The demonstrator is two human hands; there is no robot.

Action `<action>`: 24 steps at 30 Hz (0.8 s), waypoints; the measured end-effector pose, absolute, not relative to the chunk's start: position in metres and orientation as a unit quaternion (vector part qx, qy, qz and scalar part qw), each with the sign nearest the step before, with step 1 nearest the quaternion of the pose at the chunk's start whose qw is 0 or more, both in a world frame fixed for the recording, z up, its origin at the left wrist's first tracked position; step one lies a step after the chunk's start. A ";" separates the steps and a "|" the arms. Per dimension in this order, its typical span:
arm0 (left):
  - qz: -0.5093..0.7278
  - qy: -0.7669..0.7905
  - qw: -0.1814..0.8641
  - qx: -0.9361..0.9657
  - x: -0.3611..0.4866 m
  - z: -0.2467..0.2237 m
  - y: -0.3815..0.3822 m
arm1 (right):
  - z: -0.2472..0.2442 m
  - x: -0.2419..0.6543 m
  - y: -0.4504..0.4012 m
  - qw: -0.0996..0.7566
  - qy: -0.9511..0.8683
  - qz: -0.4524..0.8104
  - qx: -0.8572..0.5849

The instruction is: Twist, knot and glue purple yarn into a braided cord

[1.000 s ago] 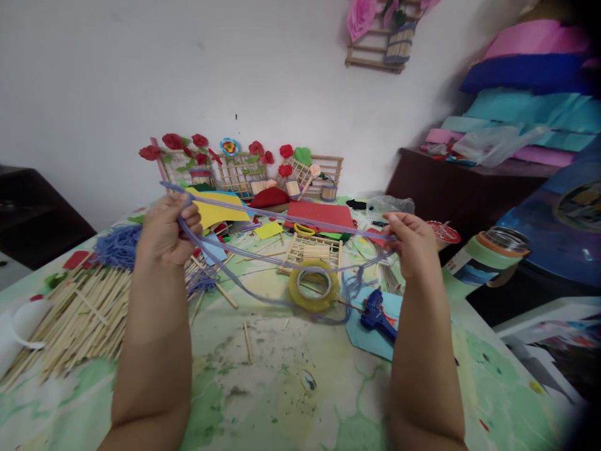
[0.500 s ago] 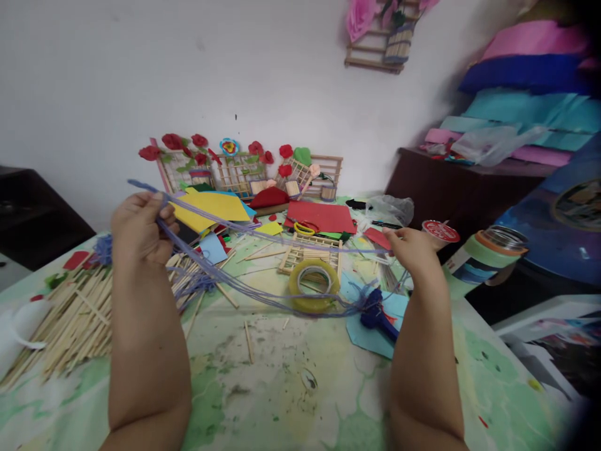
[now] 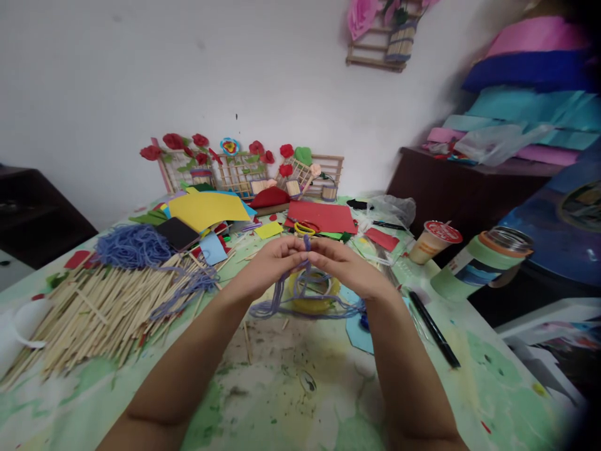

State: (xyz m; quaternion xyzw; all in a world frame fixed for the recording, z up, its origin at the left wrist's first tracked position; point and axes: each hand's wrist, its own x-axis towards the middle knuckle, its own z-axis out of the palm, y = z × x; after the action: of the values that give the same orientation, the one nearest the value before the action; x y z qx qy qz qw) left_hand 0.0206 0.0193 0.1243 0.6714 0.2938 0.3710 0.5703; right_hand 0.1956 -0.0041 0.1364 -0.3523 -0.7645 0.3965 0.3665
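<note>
My left hand (image 3: 277, 263) and my right hand (image 3: 339, 263) meet fingertip to fingertip over the middle of the table. Both are closed on purple yarn (image 3: 280, 294), whose end pokes up between the fingers. Its strands hang down in loops and trail across a roll of yellow tape (image 3: 334, 294) lying flat below. Toward the right, the yarn runs to a dark blue piece (image 3: 365, 321) on light blue paper (image 3: 359, 338), partly hidden behind my right forearm. A small stick lattice behind the tape is mostly covered by my hands.
Left lie a heap of thin wooden sticks (image 3: 101, 313) and a tangle of purple yarn (image 3: 134, 245). Yellow scissors (image 3: 305, 228), red paper (image 3: 323, 216) and yellow paper (image 3: 209, 210) are behind. A black pen (image 3: 434, 329), a sealed cup (image 3: 434, 241) and a green bottle (image 3: 479, 263) stand or lie right.
My hands were wide apart with the yarn stretched between them. They have come together at the centre, and the yarn now hangs in loops beneath them.
</note>
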 end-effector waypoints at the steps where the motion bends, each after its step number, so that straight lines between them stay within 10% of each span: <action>1: 0.368 0.294 0.558 0.684 0.020 0.124 0.020 | 0.135 0.193 -0.004 0.366 -0.764 0.397 -0.353; 24: 0.276 0.283 0.460 0.796 0.014 0.126 0.023 | 0.111 0.176 0.012 0.470 -0.571 0.563 -0.370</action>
State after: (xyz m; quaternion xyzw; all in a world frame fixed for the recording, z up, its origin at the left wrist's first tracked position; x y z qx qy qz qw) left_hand 0.0137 0.0234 0.1260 0.7955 0.2825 0.2756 0.4598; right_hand 0.1763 0.0122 0.1106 -0.3695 -0.5713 0.5626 0.4697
